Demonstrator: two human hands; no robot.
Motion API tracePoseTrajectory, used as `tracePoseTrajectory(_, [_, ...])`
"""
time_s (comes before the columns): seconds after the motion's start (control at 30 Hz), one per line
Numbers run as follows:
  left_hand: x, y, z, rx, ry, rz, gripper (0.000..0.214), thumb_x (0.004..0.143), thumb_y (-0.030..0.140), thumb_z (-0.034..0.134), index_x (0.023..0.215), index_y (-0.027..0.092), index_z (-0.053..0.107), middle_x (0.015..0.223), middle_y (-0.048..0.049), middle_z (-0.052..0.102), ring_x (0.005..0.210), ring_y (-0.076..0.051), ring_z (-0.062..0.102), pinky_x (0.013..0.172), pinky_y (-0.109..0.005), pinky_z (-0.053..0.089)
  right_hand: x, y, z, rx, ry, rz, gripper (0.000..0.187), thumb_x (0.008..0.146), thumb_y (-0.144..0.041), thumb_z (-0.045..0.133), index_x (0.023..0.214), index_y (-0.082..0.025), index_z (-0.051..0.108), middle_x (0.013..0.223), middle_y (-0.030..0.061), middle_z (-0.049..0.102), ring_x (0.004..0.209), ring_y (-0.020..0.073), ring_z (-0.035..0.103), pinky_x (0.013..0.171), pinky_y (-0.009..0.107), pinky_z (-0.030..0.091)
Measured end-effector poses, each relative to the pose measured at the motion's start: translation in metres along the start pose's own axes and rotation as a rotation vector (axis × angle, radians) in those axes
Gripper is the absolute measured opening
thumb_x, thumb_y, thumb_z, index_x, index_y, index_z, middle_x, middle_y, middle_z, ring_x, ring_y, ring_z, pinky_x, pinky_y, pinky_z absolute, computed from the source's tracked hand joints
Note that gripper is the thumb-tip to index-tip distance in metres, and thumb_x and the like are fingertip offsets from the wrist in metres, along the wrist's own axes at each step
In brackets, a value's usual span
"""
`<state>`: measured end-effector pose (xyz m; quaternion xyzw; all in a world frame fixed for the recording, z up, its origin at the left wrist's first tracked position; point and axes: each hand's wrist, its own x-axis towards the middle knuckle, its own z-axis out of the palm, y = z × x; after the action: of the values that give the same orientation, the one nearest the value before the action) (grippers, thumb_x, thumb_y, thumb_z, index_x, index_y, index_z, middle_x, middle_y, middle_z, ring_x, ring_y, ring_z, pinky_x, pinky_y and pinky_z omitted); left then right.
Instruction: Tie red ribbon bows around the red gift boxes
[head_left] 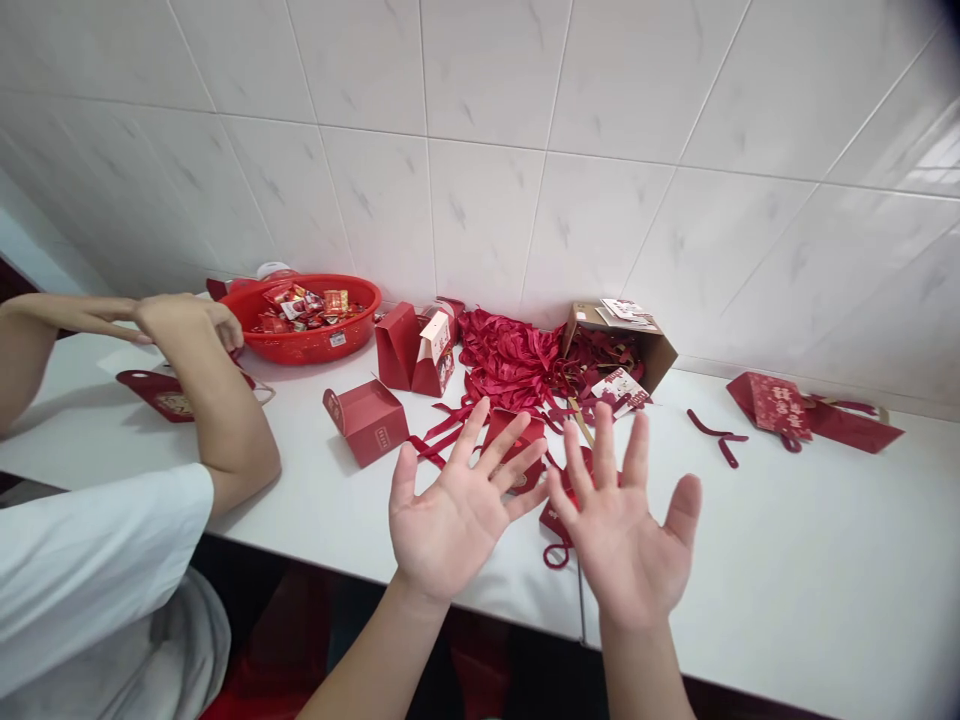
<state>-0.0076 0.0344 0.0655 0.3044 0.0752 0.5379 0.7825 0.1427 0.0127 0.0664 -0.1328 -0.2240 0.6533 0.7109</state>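
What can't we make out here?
All in the head view:
- Red box: partly hidden by the left hand.
- Small red piece: partly behind the right hand.
- Dark-red piece at left: partly behind the co-worker's forearm.
- White cards: print too small.
- Co-worker's other arm: cut off by left edge.

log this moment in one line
left hand: open, empty | right hand: open, empty | table: ribbons, boxes, red basin

One basin (304, 348), one carton (660, 362), two raised hands (454, 525) (637, 555)
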Motion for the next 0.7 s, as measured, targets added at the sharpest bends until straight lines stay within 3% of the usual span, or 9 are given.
tracePoseTrajectory(0.3, [0.002,0.002,-0.007,-0.097,-0.020,0.030,0.073,0.080,0.078,0.019,0.141,0.041,0.031,0.148,-0.0029,0.040,0.137,-0.034,0.032,0.104,-0.057,0.030,-0.001,-0.012,-0.012,-0.037,0.087,-0.102,0.052,0.085,-0.067,0.034,0.133,-0.050,0.044,0.149,-0.0101,0.037,0.139,0.0238,0.032,0.110,0.055,0.025])
tracePoseTrajectory(0.7, [-0.002,0.001,-0.009,-0.175,-0.105,0.042,0.070,0.082,0.075,0.021,0.143,0.041,0.029,0.149,-0.0036,0.039,0.137,-0.036,0.031,0.106,-0.058,0.026,-0.004,-0.004,-0.009,0.076,-0.007,-0.079,0.050,0.086,-0.064,0.037,0.132,-0.045,0.049,0.146,-0.0023,0.043,0.136,0.0290,0.036,0.108,0.060,0.022])
